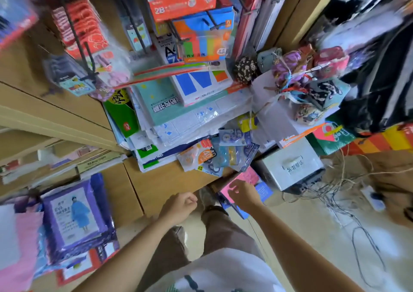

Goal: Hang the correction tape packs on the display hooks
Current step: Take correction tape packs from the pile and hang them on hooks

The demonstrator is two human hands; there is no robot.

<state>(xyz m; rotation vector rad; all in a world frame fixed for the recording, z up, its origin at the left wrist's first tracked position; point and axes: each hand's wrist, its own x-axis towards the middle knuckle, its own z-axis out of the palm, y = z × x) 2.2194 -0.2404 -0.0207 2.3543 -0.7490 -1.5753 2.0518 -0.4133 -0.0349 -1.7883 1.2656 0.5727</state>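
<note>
Pick-up stage; no pack was yet in hand. The blue and orange blister-carded correction tape packs [220,155] lay heaped at the near edge of the tan wooden desk [161,180], right of the stacked paper pads [156,122]. The left hand [180,207] hung by the desk front, fingers loosely curled on nothing. The right hand [242,194] hovered just near of the heap, over a flat pink card [244,179]. Its fingers [232,188] were loosely curved, and I could not tell whether they touched the card. The black wire display hooks [81,44] stood far and left, crowded with goods. I judged that the next move called for pinching one pack, then threading its hang-hole onto a hook.
</note>
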